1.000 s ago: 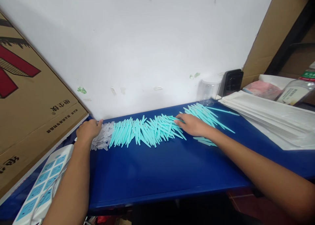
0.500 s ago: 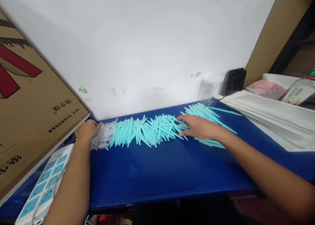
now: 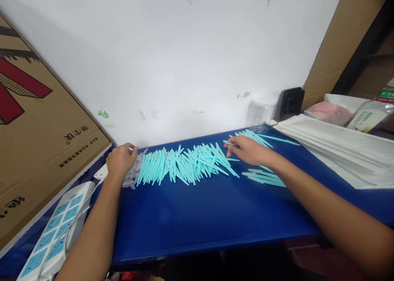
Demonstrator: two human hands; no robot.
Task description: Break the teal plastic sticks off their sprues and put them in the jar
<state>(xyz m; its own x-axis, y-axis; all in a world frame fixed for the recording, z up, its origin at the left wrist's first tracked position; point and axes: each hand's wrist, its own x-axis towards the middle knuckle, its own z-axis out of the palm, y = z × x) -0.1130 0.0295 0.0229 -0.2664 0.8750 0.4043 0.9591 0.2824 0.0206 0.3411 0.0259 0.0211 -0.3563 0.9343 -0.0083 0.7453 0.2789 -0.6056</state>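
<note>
My left hand (image 3: 121, 161) is closed in a pinch on a small whitish translucent piece (image 3: 131, 149), above a heap of similar translucent pieces (image 3: 133, 172). To the right of the heap lies a long row of slim turquoise sticks (image 3: 184, 166), many crossing each other. At the row's right end my right hand (image 3: 248, 149) is closed, with a turquoise stick (image 3: 228, 143) between thumb and fingers; its tip points left. Behind and under the right hand are more turquoise sticks (image 3: 264, 177), partly hidden by the hand and forearm.
A white wall (image 3: 184, 59) rises behind the blue table (image 3: 184, 219). At left stand a cardboard box (image 3: 40, 121) and a power strip (image 3: 58, 227) with a cable. A clear jar (image 3: 261, 115), stacked white sheets (image 3: 335, 149) and a bottle (image 3: 369, 115) sit at right.
My left hand has shifted right and lifted with a translucent piece in its pinch. My right hand has closed on a turquoise stick; before, its fingers were apart over the row's end.
</note>
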